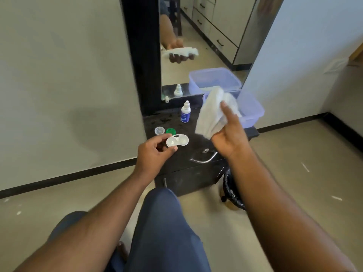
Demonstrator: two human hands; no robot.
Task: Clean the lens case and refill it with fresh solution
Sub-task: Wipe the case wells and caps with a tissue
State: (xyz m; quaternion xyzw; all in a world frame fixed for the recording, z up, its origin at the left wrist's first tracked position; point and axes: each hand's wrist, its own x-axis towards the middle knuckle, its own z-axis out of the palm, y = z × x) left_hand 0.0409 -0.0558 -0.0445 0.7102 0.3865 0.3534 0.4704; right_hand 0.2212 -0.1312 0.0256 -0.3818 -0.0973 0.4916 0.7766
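My left hand [155,151] pinches the white two-well lens case [177,140] by its left end, wells up and uncapped, just above the black cabinet top [172,118]. My right hand [229,137] holds a crumpled white tissue [213,114] raised to the right of the case. Two loose caps lie on the cabinet top behind the case, one clear-white cap [159,130] and one green cap [170,131]. The solution bottle [185,112], white with a blue label, stands upright further back with its cap on.
A clear lilac plastic tub [253,112] sits at the right of the cabinet top, behind the tissue. A black-framed mirror [202,46] stands at the back. The cabinet drawer has a metal handle [204,159]. A black bin [233,190] stands on the floor at the right.
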